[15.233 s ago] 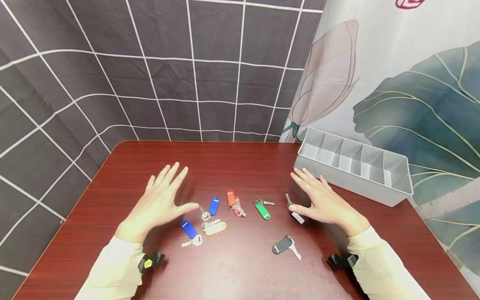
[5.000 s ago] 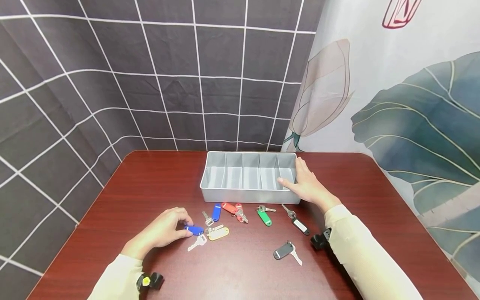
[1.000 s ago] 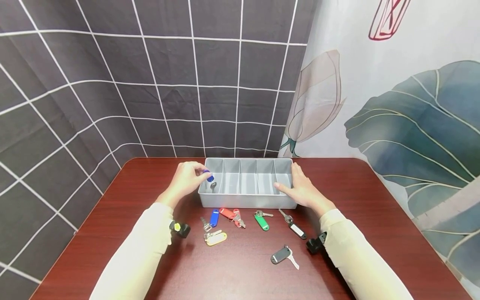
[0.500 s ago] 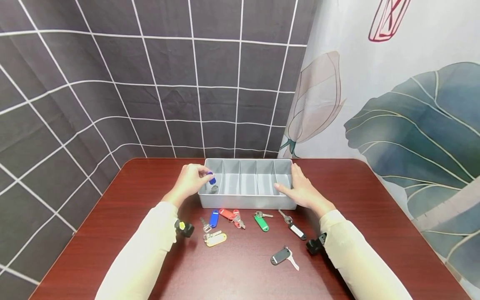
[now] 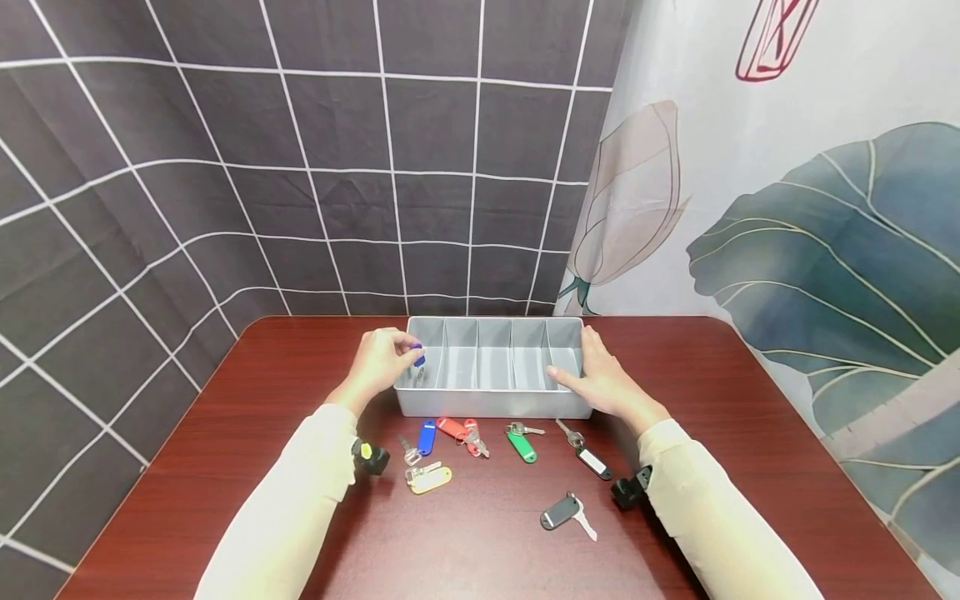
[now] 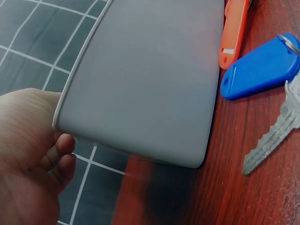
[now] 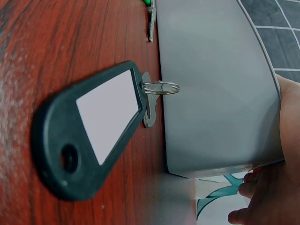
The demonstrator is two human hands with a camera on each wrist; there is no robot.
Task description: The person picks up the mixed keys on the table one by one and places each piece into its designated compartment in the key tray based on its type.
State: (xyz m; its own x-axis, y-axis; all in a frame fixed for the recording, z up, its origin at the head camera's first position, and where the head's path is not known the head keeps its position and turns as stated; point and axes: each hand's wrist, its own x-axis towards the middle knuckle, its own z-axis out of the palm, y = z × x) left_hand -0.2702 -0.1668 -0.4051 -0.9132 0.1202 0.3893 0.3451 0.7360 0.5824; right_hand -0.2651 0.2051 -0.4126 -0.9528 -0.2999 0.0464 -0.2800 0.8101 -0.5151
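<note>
In the head view my left hand [image 5: 382, 360] pinches a blue key tag [image 5: 417, 357] over the leftmost compartment of a grey divided box [image 5: 495, 404]. Its key hangs down into that compartment. In the left wrist view the left hand [image 6: 30, 150] is beside the box's end, and the tag is hidden behind the wall. My right hand [image 5: 609, 375] rests on the box's right end, its thumb over the near rim and the other fingers along the outer side. The right wrist view shows part of this hand [image 7: 272, 187] against the grey wall.
In front of the box lie keys with a blue tag [image 5: 427, 437], red tags [image 5: 452, 428], a yellow tag [image 5: 431, 480] and a green tag [image 5: 522, 447]. A black tag [image 5: 594, 463] and a dark grey tag [image 5: 559, 512] lie to the right. Curtains hang behind the table [image 5: 480, 550].
Since the earliest frame, the box has come from the right to the centre, and my left hand has lifted a blue-tagged key to it. Over the last second the tag has shifted only slightly.
</note>
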